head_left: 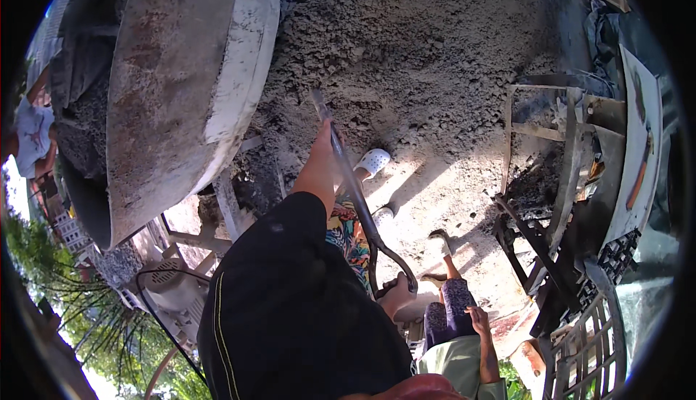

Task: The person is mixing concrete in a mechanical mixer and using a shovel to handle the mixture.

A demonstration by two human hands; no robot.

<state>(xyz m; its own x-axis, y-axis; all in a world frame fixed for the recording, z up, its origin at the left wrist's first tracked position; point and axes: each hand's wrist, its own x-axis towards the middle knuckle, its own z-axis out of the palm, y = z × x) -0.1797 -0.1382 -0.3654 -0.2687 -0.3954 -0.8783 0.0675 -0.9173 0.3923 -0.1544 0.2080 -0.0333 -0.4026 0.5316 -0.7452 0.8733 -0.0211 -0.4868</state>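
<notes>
A long-handled shovel [354,193] runs from the loose grey heap [413,45] back toward my body. My left hand [326,130] is closed round the lower shaft. Farther back, the fingers of my right hand [396,295] wrap the crossbar of the forked grip. The shaft's far end reaches the heap, where I cannot make out the blade. To the left of the shovel stands the big drum [170,88] of what looks like a concrete mixer, its grey surface crusted and its rim whitish.
A motor [170,284] with a black cable sits below the drum. My white clogs [373,161] stand on pale ground. Another person [457,327] in a green top stands at the lower right. Along the right are a wooden frame [540,130], dark metal bars [533,240] and a white board [638,146].
</notes>
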